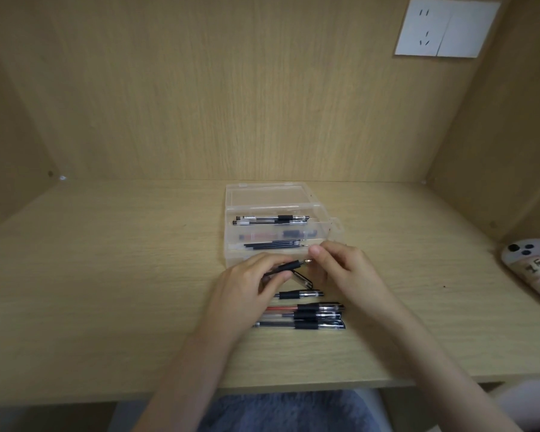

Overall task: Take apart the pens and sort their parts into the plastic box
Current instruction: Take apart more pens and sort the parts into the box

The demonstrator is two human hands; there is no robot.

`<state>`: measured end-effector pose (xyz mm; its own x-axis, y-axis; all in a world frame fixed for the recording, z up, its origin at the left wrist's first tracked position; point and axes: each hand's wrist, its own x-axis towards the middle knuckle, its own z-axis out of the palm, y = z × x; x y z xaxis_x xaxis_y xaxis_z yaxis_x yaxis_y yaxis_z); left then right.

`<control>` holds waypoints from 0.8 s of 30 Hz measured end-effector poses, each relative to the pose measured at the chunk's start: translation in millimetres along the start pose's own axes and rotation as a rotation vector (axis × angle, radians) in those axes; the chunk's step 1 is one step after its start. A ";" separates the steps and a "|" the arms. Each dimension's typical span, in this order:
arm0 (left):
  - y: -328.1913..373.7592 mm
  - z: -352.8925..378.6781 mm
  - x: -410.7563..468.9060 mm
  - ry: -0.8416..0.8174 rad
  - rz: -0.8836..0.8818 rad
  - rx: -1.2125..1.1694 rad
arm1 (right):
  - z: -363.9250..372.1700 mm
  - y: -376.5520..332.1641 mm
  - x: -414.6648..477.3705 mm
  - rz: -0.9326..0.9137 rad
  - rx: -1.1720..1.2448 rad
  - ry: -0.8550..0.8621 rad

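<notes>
The held pen is a thin gel pen with a black rubber grip and a small metal tip, and it lies slanted, the tip pointing up and to the right. Behind it stands the plastic box, clear, with its lid folded open to the back. In its far compartment lie pen barrels, in the middle one a reddish part that is blurred through the plastic, and in the near one some dark refills. More whole pens lie side by side on the desk, close to the person. One single pen lies a little further away, and a clear piece with a black end is just under the hands. The desk is of light wood, and the back wall and the side walls are of the same wood. A white socket plate is on the back wall at the upper right. A white controller with handwritten labels lies at the right edge of the desk. The held pen is in the air, just in front of the box. The left hand holds its body, with the fingers curled round it and the thumb pressing on the grip. The right hand has its thumb and forefinger pinched together at the metal tip, and its other fingers are bent behind.
</notes>
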<state>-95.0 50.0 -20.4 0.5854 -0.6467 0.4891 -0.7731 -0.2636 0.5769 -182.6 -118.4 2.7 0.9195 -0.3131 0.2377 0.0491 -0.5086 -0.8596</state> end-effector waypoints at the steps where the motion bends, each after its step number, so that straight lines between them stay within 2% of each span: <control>1: -0.2 -0.1 0.0 -0.002 0.006 -0.002 | -1.3 -1.8 -0.3 -0.004 0.058 -0.009; 3: -0.9 0.1 0.1 0.003 0.022 -0.013 | -2.9 -0.5 0.0 -0.018 0.133 -0.040; 11: -1.2 -0.3 1.0 0.028 0.047 0.020 | 3.3 2.4 -0.7 0.009 0.039 0.002; 15: -1.7 0.4 1.4 0.044 0.046 0.023 | 1.4 6.1 -2.5 0.031 0.209 -0.039; 20: -0.9 -0.5 1.0 0.044 0.053 0.004 | 4.9 4.3 -2.8 0.066 0.187 -0.010; 24: -1.0 -0.4 1.6 0.042 0.045 -0.003 | 0.8 1.6 -4.5 0.024 0.221 -0.003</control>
<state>-93.2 49.5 -19.9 0.5598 -0.6271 0.5417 -0.7983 -0.2329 0.5554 -186.3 -117.2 -0.2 0.9225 -0.3203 0.2153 0.1117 -0.3126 -0.9433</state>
